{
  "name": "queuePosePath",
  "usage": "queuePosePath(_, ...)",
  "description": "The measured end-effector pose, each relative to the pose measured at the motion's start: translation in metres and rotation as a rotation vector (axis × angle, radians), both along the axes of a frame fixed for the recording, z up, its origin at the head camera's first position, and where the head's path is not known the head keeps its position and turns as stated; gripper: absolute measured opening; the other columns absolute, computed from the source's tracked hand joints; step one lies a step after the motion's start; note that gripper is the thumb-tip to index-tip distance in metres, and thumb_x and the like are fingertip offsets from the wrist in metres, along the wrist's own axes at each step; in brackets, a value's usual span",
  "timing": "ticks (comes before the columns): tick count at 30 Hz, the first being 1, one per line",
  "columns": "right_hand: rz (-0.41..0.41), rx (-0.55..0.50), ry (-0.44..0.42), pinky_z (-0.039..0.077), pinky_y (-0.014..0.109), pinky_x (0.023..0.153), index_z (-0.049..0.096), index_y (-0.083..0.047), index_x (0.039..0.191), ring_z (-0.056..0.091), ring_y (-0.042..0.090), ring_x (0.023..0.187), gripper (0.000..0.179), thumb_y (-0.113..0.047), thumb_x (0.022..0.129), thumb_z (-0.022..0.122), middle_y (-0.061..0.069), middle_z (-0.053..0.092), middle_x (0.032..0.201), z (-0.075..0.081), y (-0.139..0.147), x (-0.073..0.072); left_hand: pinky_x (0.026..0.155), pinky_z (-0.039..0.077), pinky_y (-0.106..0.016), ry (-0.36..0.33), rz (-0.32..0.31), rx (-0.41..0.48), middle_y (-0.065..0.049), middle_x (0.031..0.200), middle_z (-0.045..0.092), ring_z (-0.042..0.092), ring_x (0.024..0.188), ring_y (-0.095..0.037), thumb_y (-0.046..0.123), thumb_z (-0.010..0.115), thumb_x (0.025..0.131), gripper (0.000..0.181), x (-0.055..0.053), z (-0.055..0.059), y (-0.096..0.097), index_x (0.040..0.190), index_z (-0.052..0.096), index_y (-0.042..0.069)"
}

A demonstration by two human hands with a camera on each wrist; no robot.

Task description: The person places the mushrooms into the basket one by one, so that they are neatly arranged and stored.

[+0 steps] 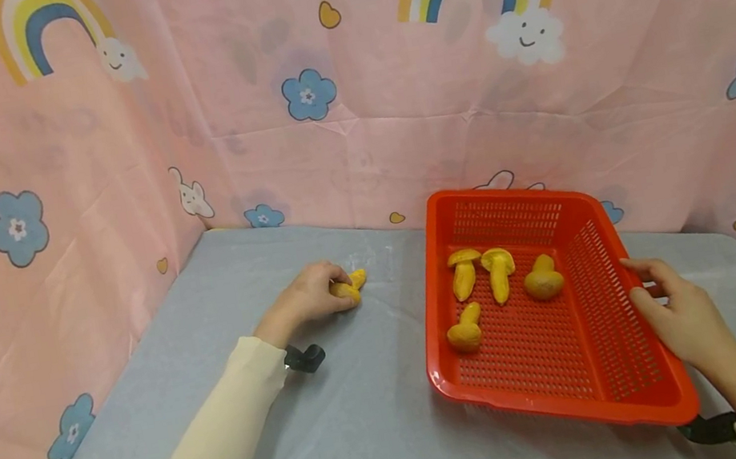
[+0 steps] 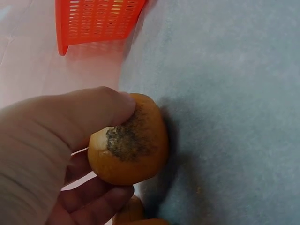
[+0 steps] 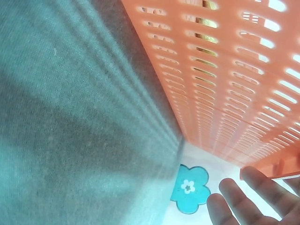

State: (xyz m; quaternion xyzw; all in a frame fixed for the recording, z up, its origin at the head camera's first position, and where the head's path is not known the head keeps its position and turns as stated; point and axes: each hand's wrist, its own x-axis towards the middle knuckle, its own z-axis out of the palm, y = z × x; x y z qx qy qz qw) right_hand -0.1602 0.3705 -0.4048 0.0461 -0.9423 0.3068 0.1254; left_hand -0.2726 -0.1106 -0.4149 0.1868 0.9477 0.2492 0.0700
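On the left of the table, my left hand [image 1: 314, 291] holds a yellow toy mushroom [image 1: 347, 291] between thumb and fingers. Its rounded orange-yellow cap [image 2: 129, 145] has a dark patch in the left wrist view. Another yellow piece [image 2: 130, 212] lies just beyond the fingertips, partly hidden. My right hand [image 1: 682, 315] grips the right rim of a red plastic basket [image 1: 634, 404]. Fingers [image 3: 239, 199] show beside the basket's slotted outer wall in the right wrist view. Inside the basket lie several yellow mushrooms [image 1: 498, 273], spread over its left and far parts.
A grey cloth covers the table [image 1: 341, 421]. Behind and to the left hangs a pink curtain [image 1: 243, 96] printed with rainbows, clouds and blue flowers. The basket's far end stands close to the curtain.
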Motion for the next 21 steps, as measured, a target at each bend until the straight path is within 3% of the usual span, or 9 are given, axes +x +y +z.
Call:
queuePosePath(3, -0.003, 0.001, -0.001, 0.047, 0.020, 0.051, 0.046, -0.001, 0.138, 0.037, -0.022, 0.078, 0.044, -0.018, 0.098, 0.044, 0.034, 0.058, 0.113, -0.0005, -0.0003, -0.0001, 0.074, 0.048, -0.026, 0.010, -0.001, 0.023, -0.006, 0.101, 0.063, 0.054, 0.088, -0.018, 0.024, 0.077, 0.080, 0.029, 0.0006, -0.0009, 0.0000, 0.103, 0.070, 0.008)
queuePosePath(4, -0.005, 0.002, -0.003, 0.047, 0.020, 0.051, 0.046, -0.001, 0.138, 0.044, -0.016, 0.079, 0.044, -0.018, 0.098, 0.044, 0.034, 0.058, 0.113, -0.0005, -0.0006, -0.0002, 0.074, 0.048, -0.026, 0.014, 0.000, 0.030, -0.006, 0.101, 0.063, 0.054, 0.088, -0.018, 0.024, 0.077, 0.080, 0.029, 0.0010, -0.0010, 0.0001, 0.103, 0.070, 0.008)
queuePosePath(7, -0.012, 0.003, -0.015, 0.048, 0.020, 0.051, 0.045, 0.000, 0.139, 0.060, 0.012, 0.082, 0.045, -0.019, 0.098, 0.043, 0.034, 0.057, 0.114, -0.0004, -0.0016, -0.0002, 0.076, 0.049, -0.027, 0.033, 0.005, 0.048, -0.006, 0.102, 0.063, 0.055, 0.089, -0.019, 0.023, 0.077, 0.080, 0.029, 0.0018, -0.0003, 0.0001, 0.104, 0.069, 0.008)
queuePosePath(9, -0.015, 0.003, -0.018, 0.047, 0.020, 0.050, 0.044, 0.000, 0.139, 0.061, 0.033, 0.086, 0.045, -0.018, 0.098, 0.042, 0.034, 0.057, 0.114, -0.0001, -0.0025, -0.0001, 0.076, 0.050, -0.027, 0.047, 0.007, 0.056, -0.007, 0.103, 0.063, 0.056, 0.089, -0.019, 0.023, 0.077, 0.081, 0.030, 0.0025, 0.0006, -0.0002, 0.105, 0.069, 0.008)
queuePosePath(11, -0.015, 0.003, -0.022, 0.048, 0.020, 0.050, 0.044, 0.000, 0.139, 0.059, 0.041, 0.088, 0.045, -0.018, 0.098, 0.042, 0.035, 0.056, 0.114, 0.0002, -0.0031, -0.0001, 0.076, 0.050, -0.028, 0.057, 0.010, 0.064, -0.007, 0.103, 0.063, 0.057, 0.089, -0.019, 0.024, 0.077, 0.081, 0.030, 0.0031, 0.0013, -0.0007, 0.105, 0.069, 0.008)
queuePosePath(12, -0.016, 0.003, -0.023, 0.048, 0.020, 0.050, 0.044, 0.000, 0.139, 0.060, 0.039, 0.087, 0.045, -0.018, 0.098, 0.042, 0.035, 0.056, 0.115, 0.0004, -0.0032, -0.0001, 0.076, 0.050, -0.027, 0.058, 0.015, 0.068, -0.006, 0.103, 0.063, 0.057, 0.089, -0.019, 0.024, 0.077, 0.081, 0.030, 0.0035, 0.0017, -0.0008, 0.105, 0.069, 0.008)
queuePosePath(15, -0.014, 0.002, -0.017, 0.048, 0.020, 0.051, 0.045, 0.000, 0.139, 0.059, 0.008, 0.081, 0.045, -0.018, 0.098, 0.043, 0.035, 0.057, 0.114, 0.0009, -0.0027, 0.0000, 0.076, 0.050, -0.027, 0.068, 0.023, 0.079, -0.005, 0.103, 0.063, 0.057, 0.090, -0.018, 0.026, 0.076, 0.081, 0.031, 0.0049, 0.0025, -0.0014, 0.106, 0.069, 0.010)
queuePosePath(18, -0.008, -0.003, -0.006, 0.048, 0.020, 0.051, 0.046, -0.001, 0.139, 0.042, -0.019, 0.076, 0.044, -0.018, 0.098, 0.043, 0.035, 0.058, 0.113, 0.0008, -0.0018, 0.0002, 0.076, 0.050, -0.028, 0.088, 0.024, 0.085, -0.004, 0.103, 0.063, 0.057, 0.090, -0.018, 0.027, 0.076, 0.082, 0.031, 0.0066, 0.0033, -0.0013, 0.106, 0.068, 0.011)
queuePosePath(21, -0.006, -0.006, 0.001, 0.047, 0.020, 0.051, 0.046, -0.001, 0.138, 0.035, -0.025, 0.076, 0.044, -0.018, 0.098, 0.044, 0.035, 0.058, 0.113, 0.0001, -0.0013, 0.0003, 0.077, 0.050, -0.029, 0.119, 0.020, 0.083, -0.004, 0.103, 0.063, 0.057, 0.090, -0.018, 0.028, 0.076, 0.082, 0.030, 0.0084, 0.0041, -0.0008, 0.106, 0.068, 0.011)
